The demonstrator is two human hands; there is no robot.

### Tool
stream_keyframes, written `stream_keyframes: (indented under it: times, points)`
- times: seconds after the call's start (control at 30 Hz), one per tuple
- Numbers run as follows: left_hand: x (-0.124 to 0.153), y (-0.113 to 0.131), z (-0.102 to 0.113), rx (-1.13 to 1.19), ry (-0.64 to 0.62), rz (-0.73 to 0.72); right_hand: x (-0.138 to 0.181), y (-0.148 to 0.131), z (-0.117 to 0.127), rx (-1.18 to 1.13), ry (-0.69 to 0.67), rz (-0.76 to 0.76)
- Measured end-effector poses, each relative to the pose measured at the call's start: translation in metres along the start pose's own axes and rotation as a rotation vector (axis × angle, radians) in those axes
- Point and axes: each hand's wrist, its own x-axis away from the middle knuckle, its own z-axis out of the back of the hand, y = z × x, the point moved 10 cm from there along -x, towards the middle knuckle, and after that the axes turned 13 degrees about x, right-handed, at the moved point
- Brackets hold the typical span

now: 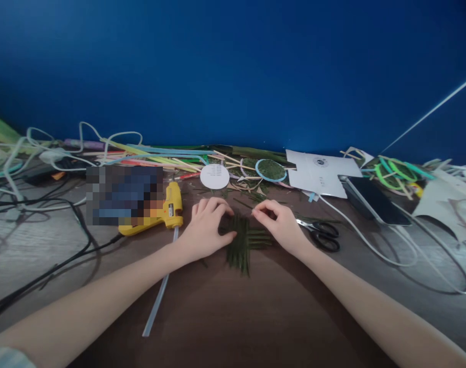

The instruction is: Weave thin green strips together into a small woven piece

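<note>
Dark green leaf strips (238, 248) lie crossed in a small woven patch on the brown table, some pointing toward me and others to the right. At the patch's left edge is my left hand (205, 229), thumb and fingers apart, the thumb tip touching the strips. My right hand (278, 224) hovers by the upper right of the patch with thumb and forefinger pinched together; whatever is between them is too small to make out. Scissors with black handles (325, 235) lie just right of that hand. A yellow glue gun (172, 204) with a clear glue stick (156, 306) is left of my left hand.
Behind the hands are a white paper disc (214, 176), a blue-rimmed hoop with green filling (271, 170), thin coloured sticks (160, 151) and a white card (321, 174). A phone (378, 200) and white cables (355, 240) lie right. Black cords (56, 266) run left. A blue wall (233, 71) stands behind.
</note>
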Motion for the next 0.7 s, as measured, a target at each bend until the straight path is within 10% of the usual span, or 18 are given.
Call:
stream_keyframes:
  times: [0.7]
  points:
    - [-0.0001, -0.0012, 0.0018, 0.03, 0.008, 0.015, 0.0, -0.0018, -0.0001, -0.018, -0.003, 0.016]
